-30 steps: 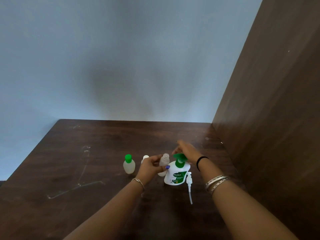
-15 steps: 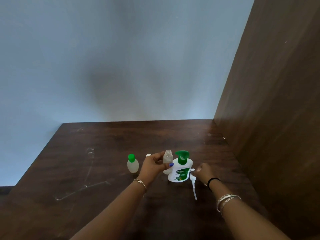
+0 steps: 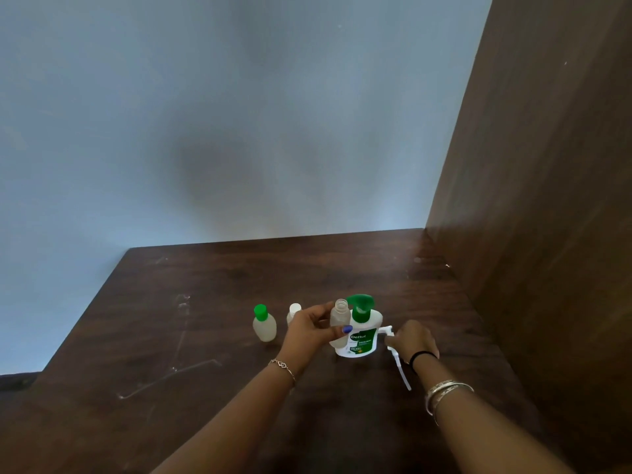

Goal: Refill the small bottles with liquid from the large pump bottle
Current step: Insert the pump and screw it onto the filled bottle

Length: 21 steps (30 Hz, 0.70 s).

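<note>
Pinching an uncapped small bottle (image 3: 340, 325) upright, the left hand (image 3: 309, 328) holds it against the pump bottle (image 3: 360, 331); the right hand (image 3: 412, 340) grips a loose white pump (image 3: 396, 357).

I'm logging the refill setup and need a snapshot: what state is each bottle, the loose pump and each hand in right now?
Small clear bottle: uncapped, upright, held by the left hand.
Green-capped small bottle: capped, standing on the table.
White-capped small bottle: capped, standing, partly hidden.
Large pump bottle: upright, green pump fitted.
White pump: loose, lying on the table.
Left hand: gripping the clear bottle.
Right hand: on the white pump's head.
</note>
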### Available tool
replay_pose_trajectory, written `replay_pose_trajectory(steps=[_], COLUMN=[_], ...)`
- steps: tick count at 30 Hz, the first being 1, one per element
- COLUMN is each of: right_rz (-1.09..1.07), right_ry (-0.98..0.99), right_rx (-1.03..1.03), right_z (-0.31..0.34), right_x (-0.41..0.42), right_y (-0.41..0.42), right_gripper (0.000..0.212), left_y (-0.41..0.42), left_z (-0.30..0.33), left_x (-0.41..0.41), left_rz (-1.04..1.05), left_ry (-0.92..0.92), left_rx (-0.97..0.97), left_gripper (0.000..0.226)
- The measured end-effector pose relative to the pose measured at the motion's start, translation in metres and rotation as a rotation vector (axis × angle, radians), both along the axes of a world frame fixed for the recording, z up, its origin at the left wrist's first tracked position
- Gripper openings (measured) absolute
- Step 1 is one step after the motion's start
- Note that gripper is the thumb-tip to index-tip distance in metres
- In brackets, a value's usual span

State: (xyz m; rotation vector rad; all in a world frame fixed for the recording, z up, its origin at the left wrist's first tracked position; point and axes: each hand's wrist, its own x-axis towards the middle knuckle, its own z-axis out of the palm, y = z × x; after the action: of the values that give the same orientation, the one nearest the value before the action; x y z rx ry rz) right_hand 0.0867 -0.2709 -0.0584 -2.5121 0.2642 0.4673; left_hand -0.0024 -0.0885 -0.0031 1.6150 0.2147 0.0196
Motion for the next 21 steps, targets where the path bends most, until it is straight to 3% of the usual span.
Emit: replay_pose_trajectory(steps=[5,9,15,21], right_rz=[-0.005,0.125,0.269,0.348], right_ry=[-0.243,-0.453,-0.493,-0.498], right_rx=[0.196,0.392,0.846,0.964], right_z=[0.050,0.117,0.183,0.207], right_x=[0.016,0.026,0.011,-0.013], right_y=[-0.008,0.010,0.058,0.098], right_gripper=[0.018,0.024,0.017,0.024], left_y=[-0.001,0.001,0.018,0.039], left_z=[0.005,0.014,0.036,0.057], left_x=[0.004,0.007,0.005,-0.011], left_rz=[0.033,0.064,0.121,0.173], left_ry=[-0.015,-0.050,-0.117,-0.137], left_rx=[0.005,0.028,0.062,0.101], left_gripper=[0.048,0.047,0.047,0.050])
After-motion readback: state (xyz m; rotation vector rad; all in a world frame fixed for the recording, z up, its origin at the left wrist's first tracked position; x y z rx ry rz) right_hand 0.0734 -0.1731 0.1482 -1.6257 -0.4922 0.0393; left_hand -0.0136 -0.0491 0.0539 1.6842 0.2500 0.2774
